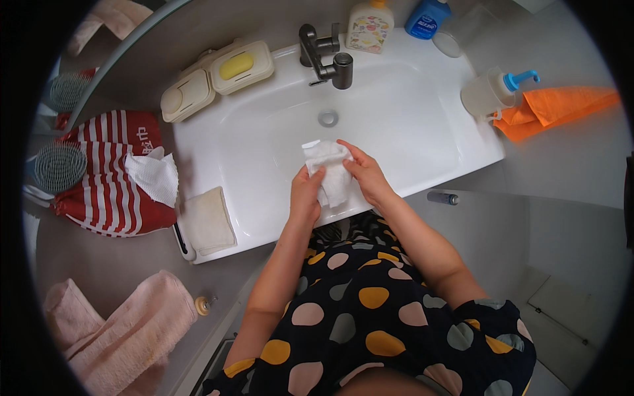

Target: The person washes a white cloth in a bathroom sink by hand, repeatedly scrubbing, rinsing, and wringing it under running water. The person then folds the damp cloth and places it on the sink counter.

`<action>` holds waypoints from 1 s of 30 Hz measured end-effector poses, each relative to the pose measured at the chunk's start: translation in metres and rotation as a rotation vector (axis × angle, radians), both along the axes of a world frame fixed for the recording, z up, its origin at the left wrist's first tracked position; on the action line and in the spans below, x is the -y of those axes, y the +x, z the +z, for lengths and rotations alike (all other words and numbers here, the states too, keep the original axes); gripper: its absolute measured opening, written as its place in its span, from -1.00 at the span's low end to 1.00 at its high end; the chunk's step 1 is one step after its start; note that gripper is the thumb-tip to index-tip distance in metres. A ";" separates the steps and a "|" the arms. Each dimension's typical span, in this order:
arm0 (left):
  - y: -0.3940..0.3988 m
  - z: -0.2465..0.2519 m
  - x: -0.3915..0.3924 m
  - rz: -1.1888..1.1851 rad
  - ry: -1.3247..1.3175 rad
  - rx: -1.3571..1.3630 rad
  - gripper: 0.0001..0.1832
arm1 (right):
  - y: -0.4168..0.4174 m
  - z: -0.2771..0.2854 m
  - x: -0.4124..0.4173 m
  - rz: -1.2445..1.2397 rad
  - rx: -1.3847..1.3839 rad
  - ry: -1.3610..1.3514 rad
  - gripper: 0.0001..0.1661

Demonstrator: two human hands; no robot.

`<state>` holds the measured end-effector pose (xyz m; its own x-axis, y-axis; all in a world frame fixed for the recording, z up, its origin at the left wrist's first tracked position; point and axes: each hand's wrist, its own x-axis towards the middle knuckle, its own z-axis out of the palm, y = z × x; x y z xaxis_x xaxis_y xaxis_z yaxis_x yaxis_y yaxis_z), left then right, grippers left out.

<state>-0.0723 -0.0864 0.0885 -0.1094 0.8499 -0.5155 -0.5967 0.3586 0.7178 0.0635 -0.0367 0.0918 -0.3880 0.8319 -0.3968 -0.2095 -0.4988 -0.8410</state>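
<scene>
A damp-looking white cloth or disposable towel [333,171] is bunched between my two hands, over the front of a white washbasin [411,114]. My left hand [306,193] grips its left side, the thumb lying on top. On the opposite side my right hand [365,171] pinches the upper right edge between thumb and fingers. Beyond the cloth is the round metal drain [328,118]. A dark grey faucet [324,59] rises at the basin's back, its spout over the bowl; no running water shows.
Two cream soap dishes [242,67] line the back left rim, one with yellow soap [237,66]. A folded cloth [210,222] lies front left, beside a red striped towel bag [114,183]. Bottles [371,27] stand behind; a pump container [490,91] and orange cloth [550,111] are right.
</scene>
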 end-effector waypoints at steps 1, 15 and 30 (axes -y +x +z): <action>-0.005 -0.006 -0.002 0.045 -0.031 0.072 -0.64 | 0.001 -0.001 -0.001 -0.004 0.104 0.063 -0.55; -0.009 -0.007 -0.010 -0.021 0.002 -0.116 -0.46 | -0.021 0.012 0.006 0.026 0.236 -0.060 -0.58; -0.030 -0.016 -0.022 0.204 -0.053 0.154 -0.71 | 0.033 -0.008 -0.055 -0.156 0.049 -0.232 -0.73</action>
<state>-0.1022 -0.0649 0.0728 -0.1926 0.7895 -0.5827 -0.7616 0.2542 0.5961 0.0963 0.0179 0.0837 -0.2379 0.7648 -0.5987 -0.2611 -0.6441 -0.7190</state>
